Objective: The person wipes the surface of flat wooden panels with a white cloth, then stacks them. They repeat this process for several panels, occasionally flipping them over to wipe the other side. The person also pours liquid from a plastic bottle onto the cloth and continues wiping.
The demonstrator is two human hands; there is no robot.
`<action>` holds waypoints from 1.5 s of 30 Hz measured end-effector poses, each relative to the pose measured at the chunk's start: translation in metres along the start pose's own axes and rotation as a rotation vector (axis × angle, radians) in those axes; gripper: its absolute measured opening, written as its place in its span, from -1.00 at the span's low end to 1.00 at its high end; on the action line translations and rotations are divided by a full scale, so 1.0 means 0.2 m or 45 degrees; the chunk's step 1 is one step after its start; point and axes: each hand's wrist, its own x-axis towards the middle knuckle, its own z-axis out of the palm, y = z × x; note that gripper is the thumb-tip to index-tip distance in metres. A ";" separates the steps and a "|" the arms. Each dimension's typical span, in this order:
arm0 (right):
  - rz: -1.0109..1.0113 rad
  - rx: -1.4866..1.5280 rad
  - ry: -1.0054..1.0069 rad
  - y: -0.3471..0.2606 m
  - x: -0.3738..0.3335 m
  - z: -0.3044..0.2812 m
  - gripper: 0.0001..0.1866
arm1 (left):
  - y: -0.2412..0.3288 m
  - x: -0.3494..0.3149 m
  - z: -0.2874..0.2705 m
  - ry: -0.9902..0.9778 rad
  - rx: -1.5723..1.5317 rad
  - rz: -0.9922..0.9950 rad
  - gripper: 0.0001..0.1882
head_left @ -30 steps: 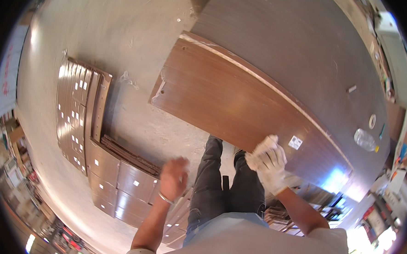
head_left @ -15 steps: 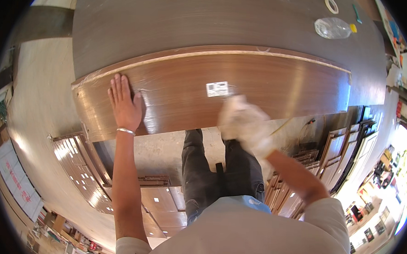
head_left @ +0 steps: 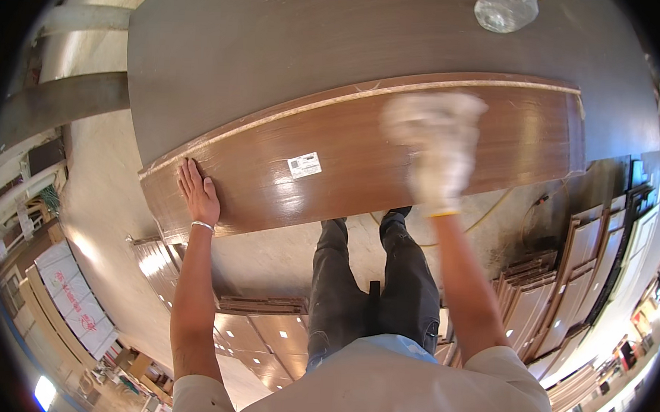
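A long brown wood-grain panel [head_left: 355, 144], wrapped in clear film, lies across the near part of a dark table [head_left: 233, 67]. On its face is a white printed label [head_left: 304, 165]. My left hand [head_left: 196, 192], bare and with a bracelet at the wrist, rests flat on the panel's left end, fingers stretched out. Over the panel's right half is my right hand [head_left: 441, 148], in a white work glove with a yellow cuff. Motion smears it, so its fingers and anything in them cannot be made out.
A clear plastic bottle [head_left: 507, 10] with a yellow cap lies on the table's far right. Several panels lean in a stack [head_left: 565, 270] at the lower right. More brown panels [head_left: 259, 340] lie below the table's near edge. A white wrapped pack [head_left: 75, 297] is at the left.
My right hand has swept away from me and to the right over the panel. My left hand stays flat on the left end. The view has shifted, and the tape roll has left it.
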 end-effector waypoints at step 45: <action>-1.165 0.956 -1.056 -2.21 -0.33 1.33 -0.44 | -0.09 -0.70 -0.46 0.913 -1.301 -1.013 -0.58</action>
